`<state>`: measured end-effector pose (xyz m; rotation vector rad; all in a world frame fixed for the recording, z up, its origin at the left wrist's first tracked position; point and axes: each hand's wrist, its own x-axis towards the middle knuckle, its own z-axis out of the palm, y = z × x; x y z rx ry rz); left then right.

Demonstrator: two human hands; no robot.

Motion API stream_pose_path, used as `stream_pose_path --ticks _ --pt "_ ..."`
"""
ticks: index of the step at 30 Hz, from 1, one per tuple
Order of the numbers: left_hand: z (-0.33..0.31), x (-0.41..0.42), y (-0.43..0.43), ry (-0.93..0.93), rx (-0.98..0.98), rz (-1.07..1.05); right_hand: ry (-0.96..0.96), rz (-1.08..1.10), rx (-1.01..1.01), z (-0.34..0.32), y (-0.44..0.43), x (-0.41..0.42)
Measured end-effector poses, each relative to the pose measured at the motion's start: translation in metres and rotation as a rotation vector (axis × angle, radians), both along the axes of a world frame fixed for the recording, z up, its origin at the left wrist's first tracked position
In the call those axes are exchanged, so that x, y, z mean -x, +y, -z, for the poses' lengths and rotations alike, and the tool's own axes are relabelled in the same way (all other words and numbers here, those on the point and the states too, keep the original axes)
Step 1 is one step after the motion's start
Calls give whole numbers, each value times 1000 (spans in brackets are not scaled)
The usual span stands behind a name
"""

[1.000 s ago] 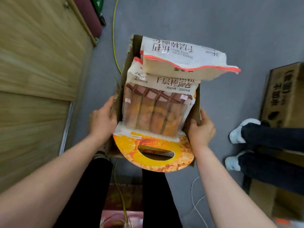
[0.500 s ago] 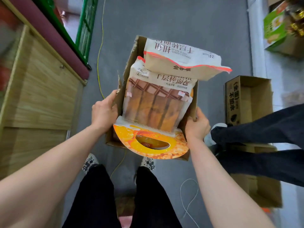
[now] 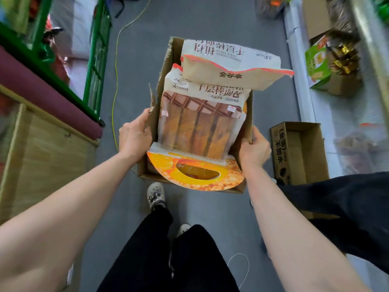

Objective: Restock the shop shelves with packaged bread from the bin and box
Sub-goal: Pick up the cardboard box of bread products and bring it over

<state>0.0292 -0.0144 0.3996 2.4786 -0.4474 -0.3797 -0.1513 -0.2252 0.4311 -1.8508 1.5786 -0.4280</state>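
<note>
I carry a brown cardboard box (image 3: 164, 70) at waist height over the grey floor. My left hand (image 3: 134, 138) grips its left wall and my right hand (image 3: 253, 149) grips its right wall. Inside stands a clear bag of chocolate bread sticks (image 3: 200, 125) with a white printed top. A second white bread bag (image 3: 229, 64) lies across the far end, its edge jutting out to the right. An orange bag with a cut-out handle (image 3: 195, 175) sticks out at the near end.
An empty open cardboard box (image 3: 299, 152) stands on the floor at right, beside another person's dark trouser legs (image 3: 336, 199). A green metal rack (image 3: 94, 60) and a wooden counter (image 3: 42, 154) line the left. A white shelf base with a green carton (image 3: 317, 60) runs along the right. A yellow cable (image 3: 115, 81) crosses the floor.
The view has swung up and forward along the aisle while I carry the box; the green rack, the right shelf and the empty floor box have come into sight. Both hands keep their grip.
</note>
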Motion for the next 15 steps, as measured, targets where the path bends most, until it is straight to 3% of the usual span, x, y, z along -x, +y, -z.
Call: stream_pose_path --ticks 15 --pt "-39 -176 -178 -45 12 70 -67 91 -29 -30 -167 -167"
